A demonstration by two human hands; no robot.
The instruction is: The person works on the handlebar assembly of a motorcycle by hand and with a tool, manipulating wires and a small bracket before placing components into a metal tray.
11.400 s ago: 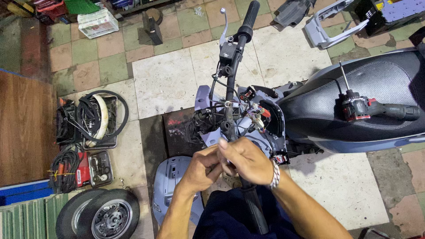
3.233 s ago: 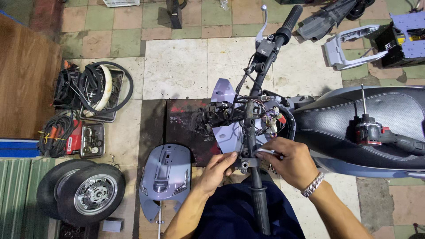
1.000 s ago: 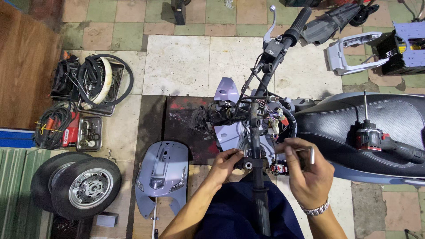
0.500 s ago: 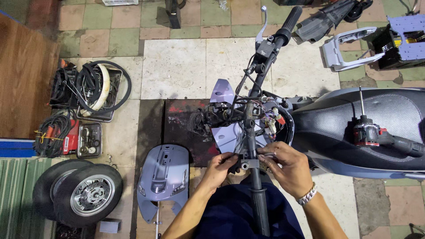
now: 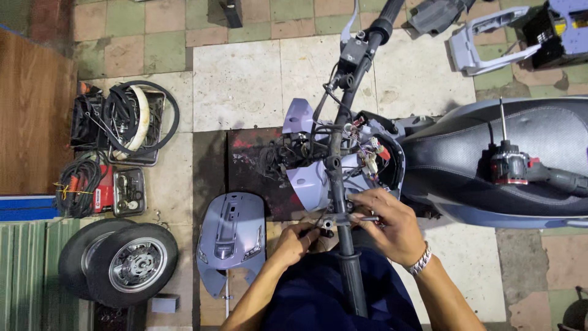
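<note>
Hands, two of them, meet at the near end of one black metal scooter handlebar, which runs straight away from the person. Left hand sits just left of the bar, fingers curled closed around a small fitting that is too hidden to make out. Right hand sits just right of the bar, thumb and fingers pinched shut on a thin metal tool touching the bar. One lilac plastic front panel lies on the floor left of the handlebar. Two black tyres on silver wheels lie stacked further left. One red and black power drill rests on the black seat, right of the handlebar.
</note>
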